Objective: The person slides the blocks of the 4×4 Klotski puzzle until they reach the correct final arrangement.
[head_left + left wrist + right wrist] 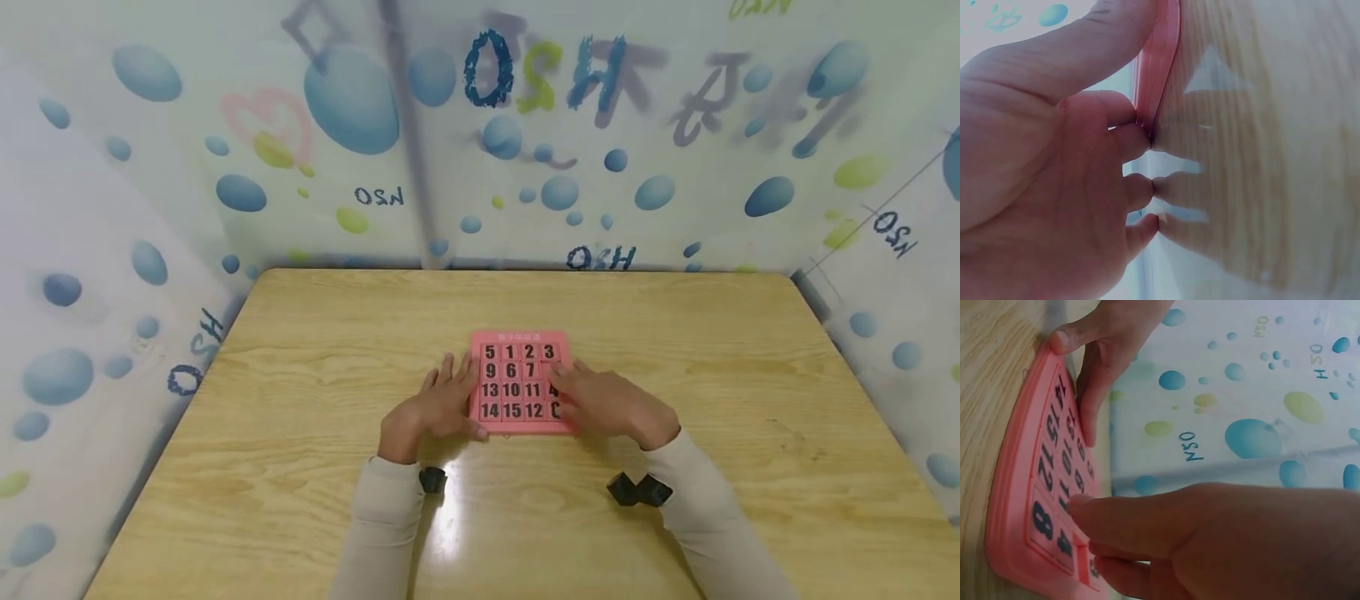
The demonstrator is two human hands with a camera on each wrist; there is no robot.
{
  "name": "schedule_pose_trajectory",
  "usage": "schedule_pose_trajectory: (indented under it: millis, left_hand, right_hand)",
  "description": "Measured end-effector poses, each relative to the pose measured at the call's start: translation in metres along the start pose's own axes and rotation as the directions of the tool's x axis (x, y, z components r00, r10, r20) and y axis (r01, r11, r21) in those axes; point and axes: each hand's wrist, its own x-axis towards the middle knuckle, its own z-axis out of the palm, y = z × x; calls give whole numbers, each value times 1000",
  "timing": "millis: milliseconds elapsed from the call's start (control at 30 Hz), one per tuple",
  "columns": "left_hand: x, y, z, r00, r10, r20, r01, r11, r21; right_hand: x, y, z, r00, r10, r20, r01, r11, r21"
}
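Note:
A pink sliding number puzzle [521,381] lies flat on the wooden table, black numerals on its tiles. My left hand [438,407] braces it, with straight fingers along the left side and the thumb at the near left corner. In the left wrist view, fingertips [1141,190] meet the tabletop beside the pink frame [1157,69]. My right hand [611,404] reaches over the right column, its fingers extended at the tiles and hiding part of the 4 and 8 in the head view. The right wrist view shows a vacant slot [1082,557] beside the 4.
The wooden table [337,333] stretches around the puzzle, its far edge close to a wall covering [465,167] printed with blue and green bubbles. Black wrist devices [637,490] sit by the sleeves [708,500].

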Motion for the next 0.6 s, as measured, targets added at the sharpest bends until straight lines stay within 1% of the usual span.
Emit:
schedule_pose_trajectory:
  millis: [133,267,500,600]
  left_hand:
    - [0,1,-1,1000,-4,7,4,1000,-8]
    - [-1,1,-2,1000,-6,10,6,1000,-5]
    - [-3,3,-1,1000,-19,-2,19,1000,-17]
    - [-3,4,0,1000,-22,-3,22,1000,-12]
  right_hand:
    - [-8,-6,-2,999,1,37,1,999,-33]
    - [-10,-12,-2,996,35,84,-32,999,-35]
    - [-11,-14,1,996,20,86,-17,999,-44]
    - [-13,-13,3,997,20,72,-17,999,-52]
